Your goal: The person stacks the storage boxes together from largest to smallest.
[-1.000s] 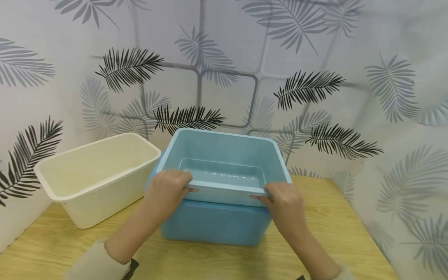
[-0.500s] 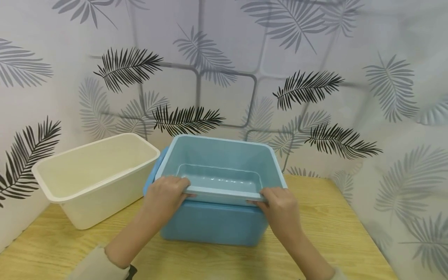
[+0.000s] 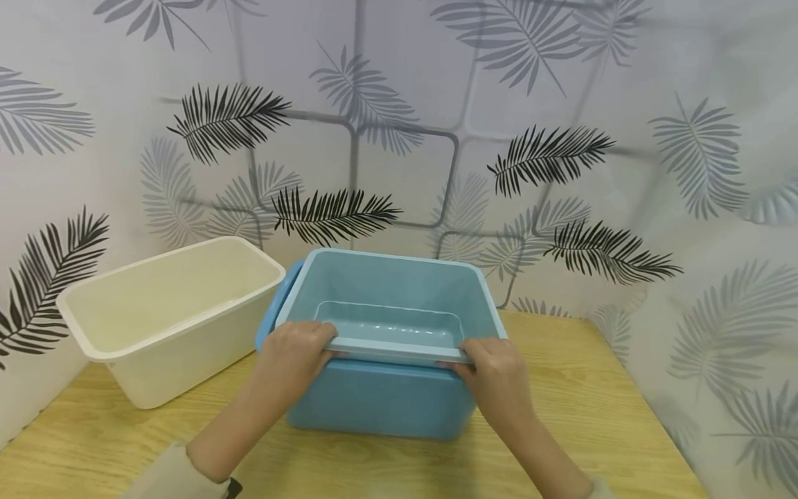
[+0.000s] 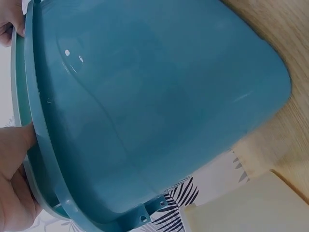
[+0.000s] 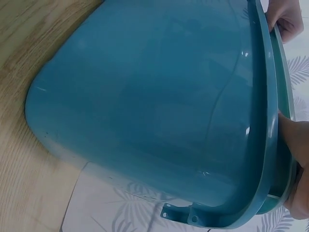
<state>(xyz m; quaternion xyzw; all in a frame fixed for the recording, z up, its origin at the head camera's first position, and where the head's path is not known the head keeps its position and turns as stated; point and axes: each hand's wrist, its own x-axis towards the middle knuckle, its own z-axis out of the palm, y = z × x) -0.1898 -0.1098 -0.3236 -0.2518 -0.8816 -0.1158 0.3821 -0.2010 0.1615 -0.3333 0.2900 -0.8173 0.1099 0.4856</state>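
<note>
Yellowish wood-grain table (image 3: 580, 395) under it all, leaf-print backdrop (image 3: 405, 83) beyond the fingers; left hand (image 3: 298, 346) and right hand (image 3: 499, 364) both pinch the near rim of the light-blue tub (image 3: 393, 277); tub sits nested in the blue bin (image 3: 380, 402), bin wall just below the fingers, tub rim above bin rim; cream bin (image 3: 181, 346) left of the left fingers; table's right edge well right of the right fingers, wood surface between.
</note>
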